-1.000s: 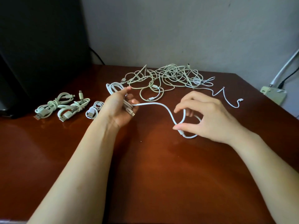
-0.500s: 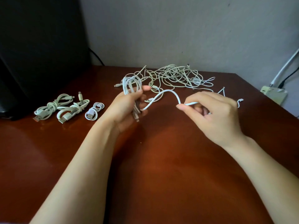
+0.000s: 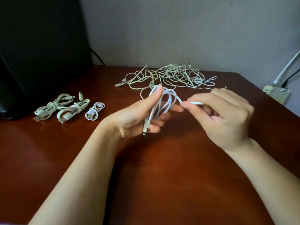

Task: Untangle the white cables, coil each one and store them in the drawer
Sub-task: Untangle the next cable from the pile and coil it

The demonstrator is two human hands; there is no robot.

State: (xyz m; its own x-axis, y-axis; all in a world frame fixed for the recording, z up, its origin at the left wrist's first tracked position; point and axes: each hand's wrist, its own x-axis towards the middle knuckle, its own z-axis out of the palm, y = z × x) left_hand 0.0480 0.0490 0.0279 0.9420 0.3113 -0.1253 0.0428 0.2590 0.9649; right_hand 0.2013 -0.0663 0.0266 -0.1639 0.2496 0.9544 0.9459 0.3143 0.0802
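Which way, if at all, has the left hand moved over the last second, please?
Yes: the left hand, gripping the white cable, has shifted rightward, away from the small coiled cable and nearer the right hand.

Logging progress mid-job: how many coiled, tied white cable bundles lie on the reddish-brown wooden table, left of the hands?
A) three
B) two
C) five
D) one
A: three lie in a row there, a large left bundle, a middle bundle and a small round coil; a fourth white cable is looped in the left hand, and the loose tangle of white cables lies at the back.
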